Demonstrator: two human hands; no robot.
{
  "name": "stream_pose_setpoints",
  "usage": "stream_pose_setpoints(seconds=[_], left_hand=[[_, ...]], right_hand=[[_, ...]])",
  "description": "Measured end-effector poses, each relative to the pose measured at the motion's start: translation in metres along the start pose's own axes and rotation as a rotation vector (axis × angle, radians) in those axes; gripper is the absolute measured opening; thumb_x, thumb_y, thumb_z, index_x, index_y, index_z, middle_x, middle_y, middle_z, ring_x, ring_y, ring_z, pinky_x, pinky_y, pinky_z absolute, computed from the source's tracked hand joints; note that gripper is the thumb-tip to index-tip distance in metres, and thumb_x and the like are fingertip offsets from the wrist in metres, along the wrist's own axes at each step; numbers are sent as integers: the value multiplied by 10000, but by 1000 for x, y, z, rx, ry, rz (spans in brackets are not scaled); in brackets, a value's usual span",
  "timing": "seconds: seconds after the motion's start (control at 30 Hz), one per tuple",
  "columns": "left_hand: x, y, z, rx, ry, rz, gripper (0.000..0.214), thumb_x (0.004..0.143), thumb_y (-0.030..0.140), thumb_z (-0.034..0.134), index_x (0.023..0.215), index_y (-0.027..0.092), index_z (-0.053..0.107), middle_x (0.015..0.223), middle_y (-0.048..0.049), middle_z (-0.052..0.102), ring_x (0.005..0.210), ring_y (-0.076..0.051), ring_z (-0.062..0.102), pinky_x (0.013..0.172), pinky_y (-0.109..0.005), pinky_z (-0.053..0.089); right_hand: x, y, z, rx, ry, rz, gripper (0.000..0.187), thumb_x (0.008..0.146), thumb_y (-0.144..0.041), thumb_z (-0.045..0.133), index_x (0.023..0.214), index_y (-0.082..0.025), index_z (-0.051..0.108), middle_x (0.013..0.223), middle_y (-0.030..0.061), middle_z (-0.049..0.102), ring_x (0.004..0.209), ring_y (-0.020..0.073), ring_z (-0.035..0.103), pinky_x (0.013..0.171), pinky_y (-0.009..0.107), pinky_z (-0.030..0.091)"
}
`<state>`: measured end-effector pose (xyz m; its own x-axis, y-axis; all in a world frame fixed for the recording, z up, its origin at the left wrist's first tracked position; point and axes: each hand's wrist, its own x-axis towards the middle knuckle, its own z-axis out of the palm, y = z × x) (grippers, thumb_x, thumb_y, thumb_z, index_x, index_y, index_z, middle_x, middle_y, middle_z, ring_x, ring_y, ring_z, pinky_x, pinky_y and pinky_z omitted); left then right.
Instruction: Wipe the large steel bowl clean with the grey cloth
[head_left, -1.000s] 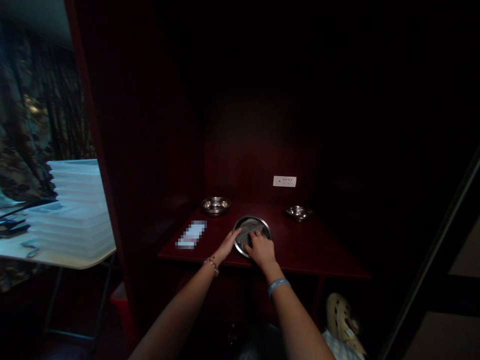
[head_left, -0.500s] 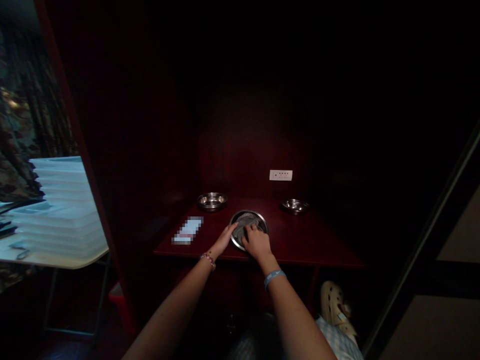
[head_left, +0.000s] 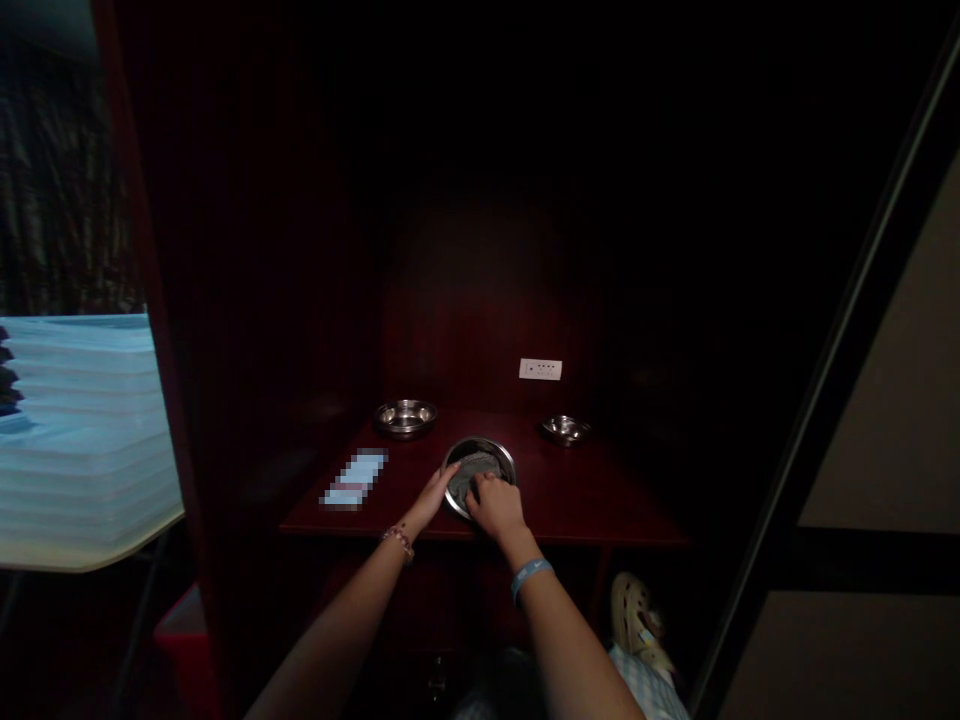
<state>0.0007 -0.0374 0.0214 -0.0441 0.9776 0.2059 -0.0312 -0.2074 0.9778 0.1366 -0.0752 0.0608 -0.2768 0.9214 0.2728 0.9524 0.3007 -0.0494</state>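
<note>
A round steel bowl (head_left: 512, 461) sits near the front edge of the dark red desk, with soft grey material in it that looks like a cloth (head_left: 474, 465). My left hand (head_left: 433, 498) grips the bowl's left rim, thumb toward the inside. Over the bowl's near right side, my right hand (head_left: 498, 505) has its fingers curled down into the grey cloth. Those fingertips are partly hidden.
Behind stand two more steel bowls, one at the left (head_left: 406, 418) and one at the right (head_left: 565, 430). A pixelated flat item (head_left: 355, 479) lies left. The back panel holds a white socket (head_left: 540, 369). Stacked clear trays (head_left: 90, 430) occupy a side table; a clog (head_left: 637, 615) shows lower right.
The view has shifted, so the desk and everything on it appear farther left and slightly lower. Both hands stay at the bowl; the right hand's fingers have moved slightly on the grey cloth.
</note>
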Motion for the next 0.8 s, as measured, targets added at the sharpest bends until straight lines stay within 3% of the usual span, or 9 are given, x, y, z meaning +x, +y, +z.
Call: stream_pose_setpoints(seconds=[0.13,0.23,0.5,0.8], left_hand=[[0,1,3,-54,3,-20,445,800,425,564,1092,104,665,1198,-136,661,1206,-256,554,1087,-355,356],[0,1,4,-80,17,-23,472,783,434,590,1099,89,659,1173,-156,671,1185,-268,569,1090,-375,349],[4,-11,3,-111,-188,49,553,712,469,675,1117,95,633,1245,-153,630,1186,-276,565,1070,-391,376],[11,-25,4,-75,-130,48,396,728,338,634,1048,106,657,1165,-138,677,1122,-268,602,1039,-398,398]], right_hand=[[-3,0,0,-20,65,-43,332,892,-299,444,1128,-141,615,1251,155,574,1225,263,469,938,353,437],[-5,1,3,5,73,-64,389,890,-268,452,1238,-133,559,1379,143,483,1300,236,394,1052,347,351],[-9,12,11,116,-157,-109,546,970,-334,289,1442,-62,322,1526,155,259,1410,207,251,1136,337,222],[-11,12,4,129,-356,-67,643,969,-479,205,1487,-97,203,1559,151,98,1443,208,108,1155,385,149]])
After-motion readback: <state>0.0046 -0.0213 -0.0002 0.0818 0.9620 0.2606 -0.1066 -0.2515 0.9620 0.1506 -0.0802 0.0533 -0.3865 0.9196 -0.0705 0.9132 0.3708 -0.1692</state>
